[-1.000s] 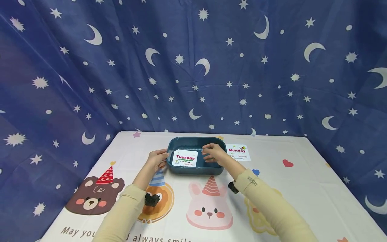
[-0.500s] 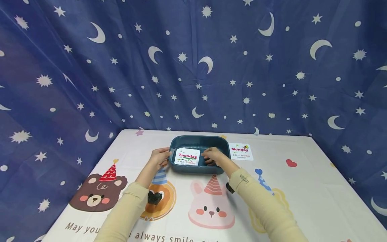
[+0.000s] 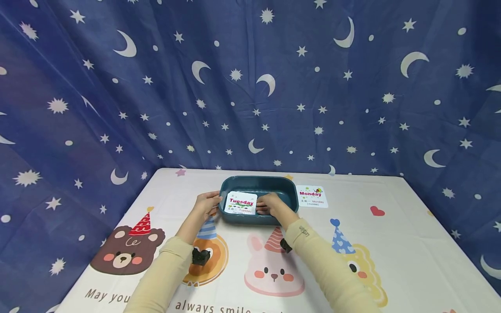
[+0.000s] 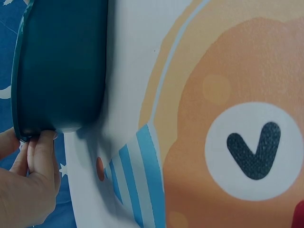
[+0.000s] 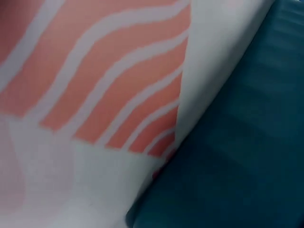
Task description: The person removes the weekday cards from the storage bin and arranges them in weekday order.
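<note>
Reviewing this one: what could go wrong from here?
The right hand is inside the tray, its fingertips by the edge of the Tuesday card; it might nudge or bend that card.
The left hand pinches the rim at one end only, so an uneven pull could tilt or turn the tray.
The Monday card lies close by the tray's right end; a slide that way could push it.

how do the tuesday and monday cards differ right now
The Tuesday card is inside the blue-green tray; the Monday card is outside, on the tablecloth. The right hand is beside the Tuesday card, while no hand is at the Monday card. Both are white with rounded corners.
</note>
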A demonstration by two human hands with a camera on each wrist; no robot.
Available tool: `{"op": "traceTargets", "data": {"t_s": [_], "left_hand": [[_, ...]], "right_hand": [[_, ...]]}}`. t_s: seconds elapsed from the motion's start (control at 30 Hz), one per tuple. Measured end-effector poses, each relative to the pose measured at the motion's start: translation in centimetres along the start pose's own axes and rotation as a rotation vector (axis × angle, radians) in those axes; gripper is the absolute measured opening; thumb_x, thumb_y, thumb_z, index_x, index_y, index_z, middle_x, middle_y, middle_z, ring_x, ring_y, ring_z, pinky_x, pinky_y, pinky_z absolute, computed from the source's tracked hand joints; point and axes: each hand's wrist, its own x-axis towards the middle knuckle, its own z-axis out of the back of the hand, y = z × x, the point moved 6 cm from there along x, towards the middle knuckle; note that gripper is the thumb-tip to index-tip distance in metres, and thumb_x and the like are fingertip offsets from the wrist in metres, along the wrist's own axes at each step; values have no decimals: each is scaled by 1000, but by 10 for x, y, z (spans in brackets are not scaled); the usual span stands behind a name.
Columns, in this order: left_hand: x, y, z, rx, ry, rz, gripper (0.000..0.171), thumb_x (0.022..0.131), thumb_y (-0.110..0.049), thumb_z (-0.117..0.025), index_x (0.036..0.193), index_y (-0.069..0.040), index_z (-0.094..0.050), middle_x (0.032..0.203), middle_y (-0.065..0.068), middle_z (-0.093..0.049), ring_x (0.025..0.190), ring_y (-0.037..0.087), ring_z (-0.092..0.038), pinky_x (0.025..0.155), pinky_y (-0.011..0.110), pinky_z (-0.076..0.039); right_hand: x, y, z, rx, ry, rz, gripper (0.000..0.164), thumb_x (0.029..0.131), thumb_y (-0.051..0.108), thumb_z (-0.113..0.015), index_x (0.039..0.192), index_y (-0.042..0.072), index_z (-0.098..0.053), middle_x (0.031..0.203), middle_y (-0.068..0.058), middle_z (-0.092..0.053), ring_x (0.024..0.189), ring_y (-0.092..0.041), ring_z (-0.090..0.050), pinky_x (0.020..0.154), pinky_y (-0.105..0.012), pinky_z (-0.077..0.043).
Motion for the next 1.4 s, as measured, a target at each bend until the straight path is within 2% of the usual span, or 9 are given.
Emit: {"op": "traceTargets", "data": {"t_s": [0.17, 0.43, 0.57, 0.8, 0.87, 1.0, 1.07, 1.27, 1.4], "left_hand": [[1, 2, 0, 1, -5, 8, 42, 94, -4, -54, 135, 3, -47, 134, 23, -52, 114, 27, -55, 74, 22, -52], [0, 2, -1, -7, -2, 2, 41, 93, -4, -55, 133, 3, -50, 129, 25, -55, 85, 14, -60, 55, 17, -42], [0, 2, -2, -6, -8, 1, 41, 93, -4, -55, 133, 3, -49, 131, 23, -54, 94, 18, -61, 61, 17, -47], [0, 0, -5, 0, -1, 7, 42, 94, -5, -54, 134, 2, -48, 135, 21, -52, 114, 27, -55, 75, 23, -52], [-1, 0, -5, -2, 3, 7, 42, 94, -4, -54, 134, 2, -48, 135, 22, -52, 114, 27, -55, 71, 20, -50], [-1, 0, -4, -7, 1, 3, 41, 93, -4, -54, 134, 3, -48, 135, 22, -52, 110, 25, -58, 68, 19, -50], [-1, 0, -4, -10, -1, 2, 41, 93, -3, -54, 133, 3, -49, 134, 22, -52, 103, 21, -60, 67, 19, -50], [0, 0, -2, -11, -8, -3, 41, 93, -4, -55, 133, 3, -49, 133, 22, -54, 85, 11, -59, 63, 18, -48], [1, 2, 1, -25, -17, -5, 40, 92, -3, -56, 132, 4, -51, 125, 20, -58, 72, 7, -59, 52, 15, -40]], "right_hand": [[-4, -1, -4, 77, -15, -55, 31, 91, 2, -52, 118, -13, -55, 79, -10, -60, 68, -14, -60, 85, -31, -55], [2, -4, -6, 101, -68, -51, 27, 89, 1, -54, 114, -9, -57, 71, -5, -57, 57, -8, -55, 57, -17, -52], [2, 0, -10, 102, -66, -19, 35, 91, -2, -50, 125, -6, -53, 77, -7, -54, 54, -6, -48, 50, -15, -46], [95, -34, -12, 4, -18, 88, 34, 81, -8, -57, 114, 1, -57, 85, -13, -64, 62, -18, -58, 51, -27, -52], [88, -30, -16, -36, -47, 66, 38, 81, -9, -56, 117, -1, -55, 90, -14, -63, 64, -20, -55, 51, -27, -50], [23, -2, -21, -58, -83, 56, 41, 84, -10, -55, 124, -3, -53, 99, -16, -60, 63, -17, -49, 50, -23, -44], [6, 6, -21, -49, -77, 65, 40, 84, -9, -54, 124, -4, -52, 99, -15, -59, 62, -14, -48, 49, -20, -43], [-7, 14, -20, -39, -41, 82, 42, 86, -6, -55, 128, -4, -49, 97, -12, -58, 63, -13, -47, 51, -20, -44], [-7, 16, -18, -22, -44, 93, 38, 86, -7, -54, 124, -2, -51, 88, -9, -56, 60, -12, -46, 50, -20, -43]]}}
